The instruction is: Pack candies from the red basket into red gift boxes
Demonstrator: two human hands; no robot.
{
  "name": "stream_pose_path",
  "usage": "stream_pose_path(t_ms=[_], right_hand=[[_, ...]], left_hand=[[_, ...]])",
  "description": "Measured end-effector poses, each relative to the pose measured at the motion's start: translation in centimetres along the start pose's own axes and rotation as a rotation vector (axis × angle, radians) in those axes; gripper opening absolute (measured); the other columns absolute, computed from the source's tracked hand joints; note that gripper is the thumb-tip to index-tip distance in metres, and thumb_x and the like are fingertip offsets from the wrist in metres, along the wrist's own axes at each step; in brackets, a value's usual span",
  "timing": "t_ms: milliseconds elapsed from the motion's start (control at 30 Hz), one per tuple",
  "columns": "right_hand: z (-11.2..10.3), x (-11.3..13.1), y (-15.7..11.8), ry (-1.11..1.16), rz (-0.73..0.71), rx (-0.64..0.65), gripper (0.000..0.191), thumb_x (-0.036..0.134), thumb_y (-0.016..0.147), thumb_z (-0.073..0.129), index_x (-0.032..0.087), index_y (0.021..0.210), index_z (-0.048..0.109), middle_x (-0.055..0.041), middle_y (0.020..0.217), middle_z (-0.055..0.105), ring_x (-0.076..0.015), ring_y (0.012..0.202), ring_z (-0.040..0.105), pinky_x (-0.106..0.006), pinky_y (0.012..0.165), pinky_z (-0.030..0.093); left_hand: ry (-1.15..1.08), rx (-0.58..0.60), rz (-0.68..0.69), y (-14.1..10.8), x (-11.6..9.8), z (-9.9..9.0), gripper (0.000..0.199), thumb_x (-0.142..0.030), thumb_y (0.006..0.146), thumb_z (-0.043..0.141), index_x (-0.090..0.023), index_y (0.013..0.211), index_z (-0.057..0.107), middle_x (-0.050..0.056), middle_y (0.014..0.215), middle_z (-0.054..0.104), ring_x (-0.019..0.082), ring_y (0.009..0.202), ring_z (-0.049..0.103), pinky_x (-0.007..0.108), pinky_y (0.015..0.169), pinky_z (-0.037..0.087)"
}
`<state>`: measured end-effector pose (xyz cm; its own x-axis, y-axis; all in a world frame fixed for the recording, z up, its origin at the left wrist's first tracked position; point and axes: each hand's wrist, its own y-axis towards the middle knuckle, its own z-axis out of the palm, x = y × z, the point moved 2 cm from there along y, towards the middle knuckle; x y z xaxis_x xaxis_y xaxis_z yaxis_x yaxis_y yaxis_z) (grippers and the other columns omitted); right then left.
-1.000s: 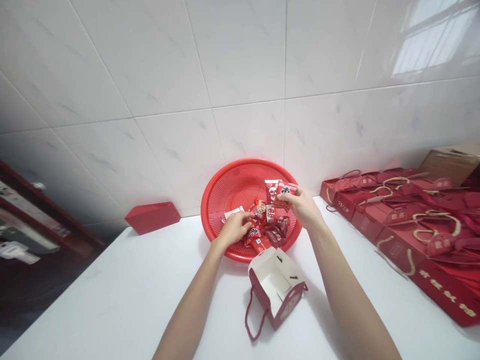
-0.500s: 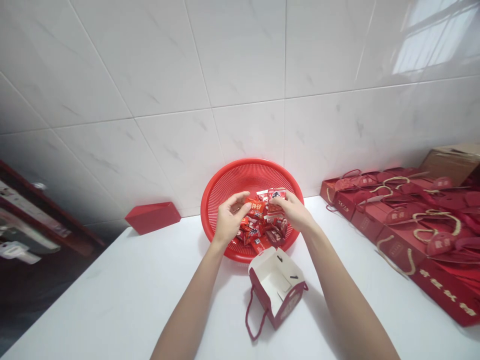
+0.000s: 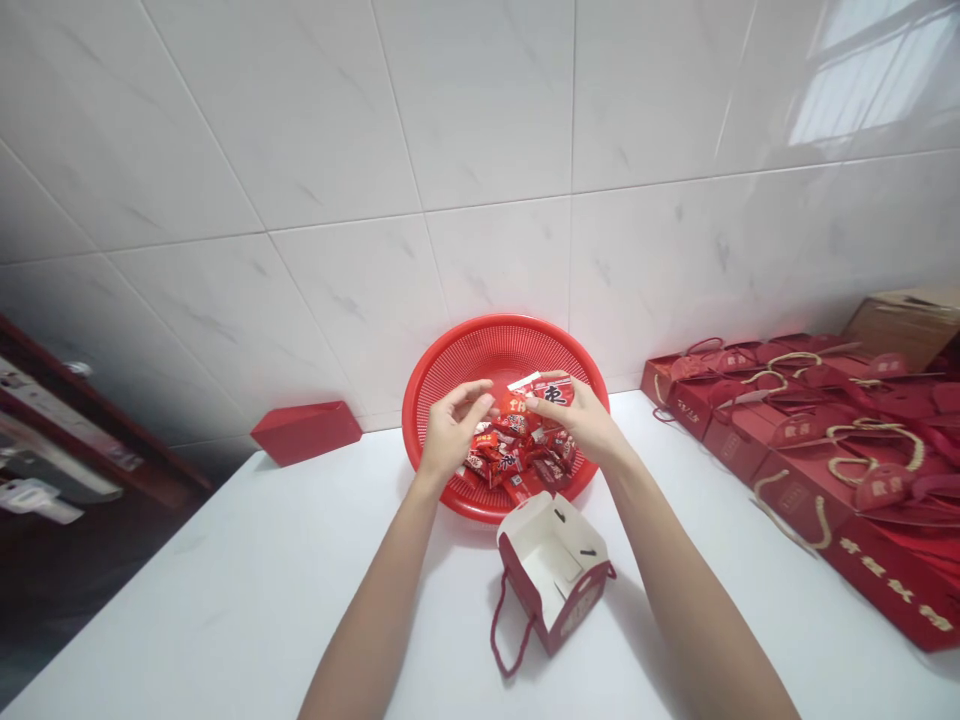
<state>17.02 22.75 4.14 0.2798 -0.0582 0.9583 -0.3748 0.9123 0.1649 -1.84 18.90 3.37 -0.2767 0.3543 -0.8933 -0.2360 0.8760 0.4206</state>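
Note:
A red plastic basket (image 3: 429,380) with mesh sides holds a heap of small wrapped candies (image 3: 499,465) in red and orange. Over its left part is my left hand (image 3: 452,425), fingers curved and apart, with nothing visible between them. My right hand (image 3: 583,420) pinches red candy packets (image 3: 556,390) with white edges and dark print, plus an orange one, above the heap. In front of the basket stands a small dark-red gift box (image 3: 551,580), its top open, white inside, no candy visible in it. A dark-red cord handle hangs from its left side.
Rows of dark-red gift boxes (image 3: 795,490) with rope handles fill the right side of the white table (image 3: 247,600). Behind them stands a brown cardboard box (image 3: 904,328). A red wedge-shaped carton (image 3: 307,433) lies at the back left by the tiled wall (image 3: 495,120).
My left hand has shifted slightly left, away from the orange packet it was touching. The orange packet now sits at my right hand's fingertips. The open box has not moved.

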Motion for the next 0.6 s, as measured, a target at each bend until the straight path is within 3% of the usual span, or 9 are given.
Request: stream_pose_path(t_ms=[67, 167, 267, 467, 600], right_hand=[[-0.2, 0.3, 0.0, 0.01, 0.0, -0.043, 0.046, 0.037, 0.064, 0.086, 0.022, 0.099, 0.061, -0.0027, 0.089, 0.073, -0.0193, 0.075, 0.07, -0.032, 0.067, 0.056], [-0.4, 0.8, -0.1, 0.006, -0.011, -0.071, 0.044, 0.035, 0.064, 0.085, 0.021, 0.098, 0.06, -0.0027, 0.087, 0.073, -0.0188, 0.073, 0.07, -0.032, 0.066, 0.056], [-0.4, 1.0, -0.1, -0.019, -0.015, -0.078, 0.042, 0.034, 0.066, 0.084, 0.02, 0.098, 0.061, -0.0034, 0.085, 0.073, -0.0186, 0.072, 0.069, -0.031, 0.065, 0.055], [-0.2, 1.0, -0.1, -0.015, -0.04, -0.065, 0.037, 0.034, 0.065, 0.083, 0.02, 0.093, 0.064, -0.0043, 0.086, 0.074, -0.0194, 0.075, 0.069, -0.031, 0.066, 0.055], [-0.3, 1.1, -0.1, -0.017, -0.053, -0.071, 0.035, 0.033, 0.066, 0.083, 0.021, 0.092, 0.064, -0.0032, 0.085, 0.073, -0.0192, 0.074, 0.069, -0.032, 0.067, 0.055]], left_hand=[[0.148, 0.061, -0.01, 0.5, 0.7, -1.2, 0.032, -0.039, 0.08, 0.067, -0.016, 0.101, 0.075, 0.009, 0.096, 0.078, 0.023, 0.083, 0.074, 0.034, 0.076, 0.06], [0.504, 0.297, -0.039, 0.7, 2.3, -1.9, 0.019, -0.023, 0.078, 0.063, -0.02, 0.089, 0.078, 0.006, 0.091, 0.08, 0.025, 0.087, 0.074, 0.036, 0.083, 0.057], [0.755, 0.449, -0.05, 0.5, 3.4, -1.3, 0.029, -0.009, 0.076, 0.059, -0.023, 0.089, 0.08, 0.006, 0.097, 0.079, 0.027, 0.093, 0.073, 0.038, 0.087, 0.054], [0.864, 0.484, 0.072, 0.2, 3.5, 0.0, 0.039, -0.005, 0.072, 0.063, -0.025, 0.101, 0.08, 0.009, 0.104, 0.077, 0.028, 0.102, 0.068, 0.036, 0.09, 0.051], [0.764, 0.566, 0.058, 0.0, 3.7, 0.2, 0.031, -0.017, 0.079, 0.062, -0.024, 0.105, 0.079, 0.007, 0.101, 0.077, 0.026, 0.095, 0.069, 0.034, 0.086, 0.052]])
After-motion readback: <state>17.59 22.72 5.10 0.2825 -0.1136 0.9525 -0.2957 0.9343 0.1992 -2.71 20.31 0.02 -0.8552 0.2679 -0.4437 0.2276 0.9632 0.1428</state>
